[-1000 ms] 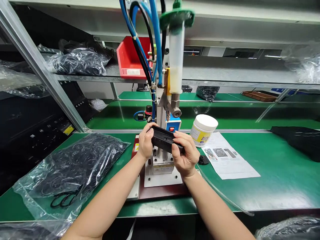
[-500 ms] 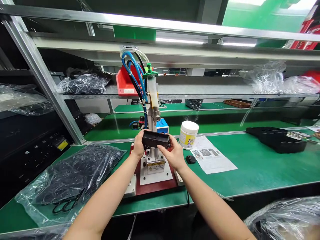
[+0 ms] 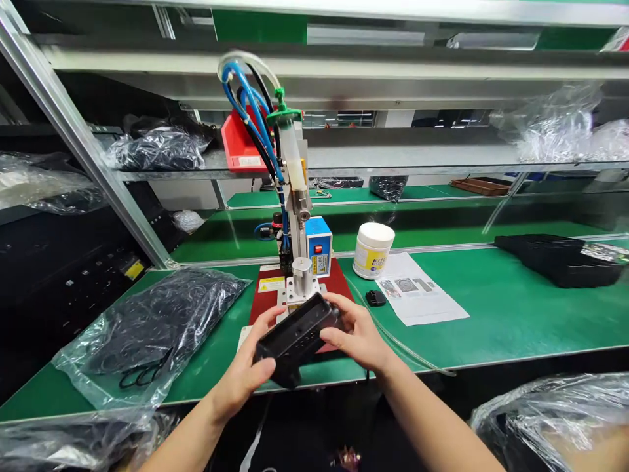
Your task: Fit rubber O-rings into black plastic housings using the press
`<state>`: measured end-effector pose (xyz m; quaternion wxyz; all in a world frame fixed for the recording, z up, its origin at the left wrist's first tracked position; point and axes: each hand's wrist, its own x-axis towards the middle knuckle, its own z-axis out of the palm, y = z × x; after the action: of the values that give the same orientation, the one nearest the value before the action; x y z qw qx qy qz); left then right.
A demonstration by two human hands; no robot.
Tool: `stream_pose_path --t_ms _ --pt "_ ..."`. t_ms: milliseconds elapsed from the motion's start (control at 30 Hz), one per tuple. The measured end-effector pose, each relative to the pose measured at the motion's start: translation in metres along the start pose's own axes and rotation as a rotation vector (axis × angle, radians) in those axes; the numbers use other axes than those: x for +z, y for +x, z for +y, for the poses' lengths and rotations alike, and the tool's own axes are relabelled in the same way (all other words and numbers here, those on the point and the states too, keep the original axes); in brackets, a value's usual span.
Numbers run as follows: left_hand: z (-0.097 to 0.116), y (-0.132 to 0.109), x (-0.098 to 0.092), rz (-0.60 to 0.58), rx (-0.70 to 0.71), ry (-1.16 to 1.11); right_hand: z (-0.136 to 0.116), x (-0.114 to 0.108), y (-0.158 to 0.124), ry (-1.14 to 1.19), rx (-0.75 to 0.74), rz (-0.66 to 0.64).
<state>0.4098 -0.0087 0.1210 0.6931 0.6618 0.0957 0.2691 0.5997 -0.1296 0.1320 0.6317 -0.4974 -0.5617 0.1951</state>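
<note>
A black rectangular plastic housing [image 3: 299, 335], hollow with an open top, is held tilted between my two hands in front of the bench press. My left hand [image 3: 248, 360] grips its lower left end, thumb on the near side. Around its upper right end my right hand [image 3: 358, 331] is closed, thumb along the near wall. Just behind the housing stands a dispensing machine [image 3: 301, 278] with a metal post and a tilted syringe [image 3: 291, 154] with a green cap. Part of the machine's base is hidden by the housing and my hands.
On the green bench [image 3: 427, 351] are a bag of black rings [image 3: 152, 328] at left, a white tub [image 3: 374, 249], a printed sheet [image 3: 417, 288] and a small black part [image 3: 375, 298] at right. A blue control box [image 3: 318, 246] sits behind. A plastic-wrapped bundle [image 3: 560, 426] fills the lower right.
Both hands have brought the housing down and closer to me, from in front of the machine's post. It is now tilted, left end lower. The view has also dipped.
</note>
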Motion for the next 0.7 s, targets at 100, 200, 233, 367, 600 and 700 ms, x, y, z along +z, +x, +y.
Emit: stream_pose_path --t_ms 100,200,233,367,600,700 --pt "0.000 -0.025 -0.003 0.049 -0.061 0.168 0.002 0.013 -0.006 0.024 0.096 -0.020" --pt "0.001 -0.037 -0.009 0.230 -0.052 0.386 0.007 0.032 -0.005 0.052 0.087 -0.026" --pt "0.001 -0.040 -0.014 0.287 -0.052 0.441 0.010 0.038 -0.006 0.028 0.065 -0.018" --pt "0.001 -0.029 -0.062 0.605 0.002 0.494 0.034 0.050 -0.030 -0.315 -0.102 0.062" --pt "-0.019 0.123 -0.197 0.932 -0.133 0.781 0.116 0.053 -0.088 -1.009 -0.362 0.064" --pt "-0.045 0.203 -0.223 0.885 -0.233 0.821 0.134 0.057 -0.088 -1.149 -0.511 0.191"
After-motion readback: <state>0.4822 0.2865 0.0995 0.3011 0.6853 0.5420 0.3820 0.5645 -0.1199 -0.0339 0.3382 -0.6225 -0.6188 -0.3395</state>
